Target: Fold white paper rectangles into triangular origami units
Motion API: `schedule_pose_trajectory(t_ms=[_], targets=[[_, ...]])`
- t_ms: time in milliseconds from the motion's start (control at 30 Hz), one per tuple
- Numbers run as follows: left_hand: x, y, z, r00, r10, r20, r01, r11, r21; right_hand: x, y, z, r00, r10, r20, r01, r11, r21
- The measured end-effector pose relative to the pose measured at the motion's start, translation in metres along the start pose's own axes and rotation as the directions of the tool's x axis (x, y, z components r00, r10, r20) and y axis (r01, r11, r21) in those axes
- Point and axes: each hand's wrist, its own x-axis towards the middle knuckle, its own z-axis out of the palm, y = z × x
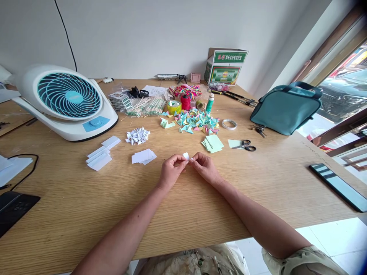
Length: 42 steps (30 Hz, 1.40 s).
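Note:
Both my hands meet over the middle of the wooden table (183, 214). My left hand (171, 171) and my right hand (204, 166) pinch a small folded piece of white paper (186, 156) between their fingertips, a little above the table. Just left of my hands lies a small stack of white paper slips (143, 156). Farther left are more white slips (100, 154). A heap of folded white paper pieces (138, 136) lies behind them.
A white and teal fan (69, 100) stands at back left. Coloured folded pieces (195, 122), green paper squares (212, 143), scissors (246, 145), tape rolls (229, 124), a teal bag (286, 107), a box (226, 65) and a phone (338, 186) lie around.

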Motion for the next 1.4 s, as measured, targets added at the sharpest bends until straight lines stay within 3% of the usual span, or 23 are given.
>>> schedule_pose_trajectory(t_ms=[133,300,400,533,733,900,1000,1100,1233,1400], targets=[[0.001,0.003,-0.002,0.994,-0.104,0.031,0.107,0.985,-0.136,0.000,-0.008,-0.003,1.000,0.004,0.006,-0.004,0.999,0.035],[-0.002,0.012,-0.003,0.973,-0.153,0.172,0.184,0.965,-0.186,0.002,-0.011,-0.004,0.999,0.050,0.016,-0.052,0.986,0.157],[-0.004,0.013,-0.002,0.963,-0.160,0.218,0.201,0.962,-0.186,0.002,-0.006,-0.004,0.996,0.076,0.051,-0.083,0.986,0.144],[-0.003,0.010,-0.002,0.971,-0.140,0.195,0.179,0.963,-0.200,0.003,0.002,-0.002,0.998,0.058,-0.002,-0.057,0.988,0.142],[-0.001,0.005,0.000,0.986,-0.022,0.167,0.045,0.989,-0.139,0.005,0.004,-0.001,0.997,0.058,-0.052,-0.048,0.981,0.188],[-0.004,0.005,0.002,0.982,0.174,0.069,-0.182,0.975,0.126,0.006,0.007,0.001,0.993,0.058,-0.103,-0.044,0.990,0.138],[-0.007,0.008,0.000,0.951,0.306,0.036,-0.299,0.888,0.350,0.006,0.006,0.002,0.992,0.070,-0.109,-0.055,0.989,0.139],[-0.006,0.011,-0.003,0.904,0.419,0.088,-0.401,0.756,0.517,0.006,0.004,0.003,0.987,0.105,-0.125,-0.084,0.983,0.161],[-0.003,0.011,-0.006,0.848,0.490,0.201,-0.506,0.639,0.580,0.007,0.001,0.001,0.982,0.146,-0.122,-0.119,0.971,0.206],[-0.002,0.007,-0.008,0.828,0.499,0.254,-0.527,0.542,0.654,0.006,0.002,0.003,0.983,0.131,-0.128,-0.105,0.976,0.191]])
